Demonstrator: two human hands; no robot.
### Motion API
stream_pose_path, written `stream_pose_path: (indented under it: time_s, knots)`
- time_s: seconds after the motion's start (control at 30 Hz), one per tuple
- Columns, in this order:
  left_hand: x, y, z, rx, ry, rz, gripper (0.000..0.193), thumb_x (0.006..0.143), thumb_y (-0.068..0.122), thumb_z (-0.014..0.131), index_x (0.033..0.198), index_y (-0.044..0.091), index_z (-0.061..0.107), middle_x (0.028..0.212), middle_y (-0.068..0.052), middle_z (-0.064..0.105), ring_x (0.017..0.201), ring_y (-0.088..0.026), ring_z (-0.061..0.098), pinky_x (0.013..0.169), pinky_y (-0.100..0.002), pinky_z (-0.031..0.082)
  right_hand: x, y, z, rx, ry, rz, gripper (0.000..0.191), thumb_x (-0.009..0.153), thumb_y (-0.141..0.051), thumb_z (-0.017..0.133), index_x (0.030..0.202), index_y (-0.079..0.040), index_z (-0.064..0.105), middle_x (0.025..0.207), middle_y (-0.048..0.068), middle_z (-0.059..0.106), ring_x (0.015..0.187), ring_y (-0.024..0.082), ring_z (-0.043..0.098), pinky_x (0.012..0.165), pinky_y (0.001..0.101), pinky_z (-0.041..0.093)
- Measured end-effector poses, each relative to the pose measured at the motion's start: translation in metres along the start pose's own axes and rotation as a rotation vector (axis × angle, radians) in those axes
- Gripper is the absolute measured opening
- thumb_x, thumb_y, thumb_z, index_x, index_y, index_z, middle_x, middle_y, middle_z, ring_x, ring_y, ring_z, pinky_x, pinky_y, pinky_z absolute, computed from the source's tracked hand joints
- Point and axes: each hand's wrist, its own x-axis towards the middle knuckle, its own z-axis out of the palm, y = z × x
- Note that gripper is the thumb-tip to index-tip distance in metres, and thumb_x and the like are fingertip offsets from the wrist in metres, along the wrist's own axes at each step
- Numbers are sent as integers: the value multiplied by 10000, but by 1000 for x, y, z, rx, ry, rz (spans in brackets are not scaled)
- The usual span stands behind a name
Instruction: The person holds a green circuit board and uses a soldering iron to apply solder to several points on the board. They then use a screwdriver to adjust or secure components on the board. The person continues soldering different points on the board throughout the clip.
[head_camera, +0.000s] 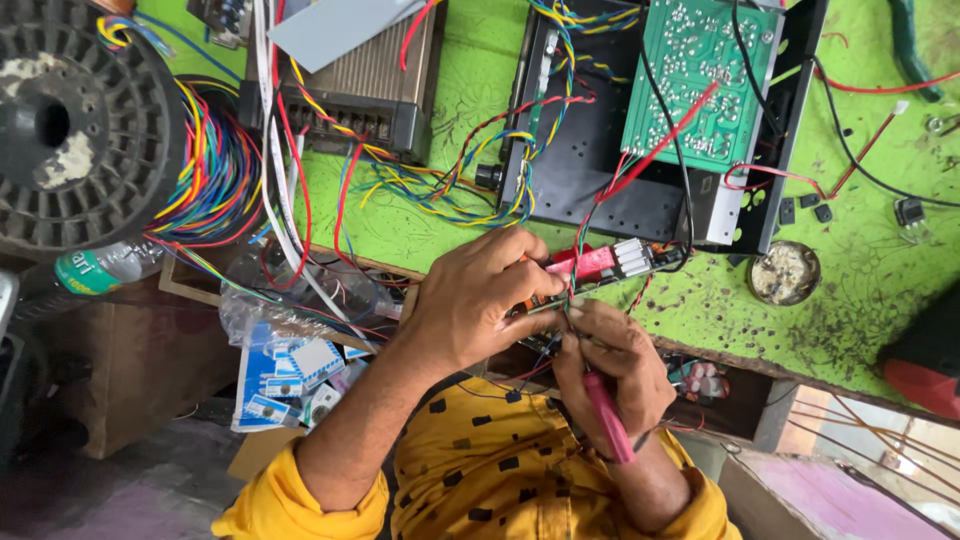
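Observation:
My left hand (475, 300) grips a small circuit module (610, 262) with a pink-red part and white connectors, held at the front edge of the green bench (860, 300). Thin coloured wires run from the module up to the black metal chassis (580, 170), which carries a green circuit board (700, 80). My right hand (620, 365) sits just below the module and is closed around a pink-handled tool (608, 418). The tool's tip is hidden between my fingers and the wires. Both arms wear yellow patterned sleeves.
A large black wire spool (70, 120) and a bundle of coloured wires (215, 170) lie at the left. A black finned unit (365, 90) sits at the top. A round tin (784, 272) stands right of the chassis. Blue-white packets (290, 370) and a plastic bottle (100, 268) lie below the bench edge.

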Motion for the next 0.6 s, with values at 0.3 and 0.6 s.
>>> stream_pose_path:
  time_s: [0.3,0.6]
  knots:
    - [3,3,-2,-27,18,-48,453,766,189,877,1075,110,556,1117,-99,602,1028,-319,663,818,-419,542,-15,19,5,181,217,-15,171,926,36,679,947,-18,518,1071,185,717,1049,314,755,957,443,645]
    - [5,8,-12,-163,-60,-169,419,881,205,724,1168,4,493,1121,-154,605,1013,-353,635,884,-429,519,13,-4,-13,17,-40,-73,236,829,72,793,919,-12,592,1002,171,733,1042,326,736,945,421,588]
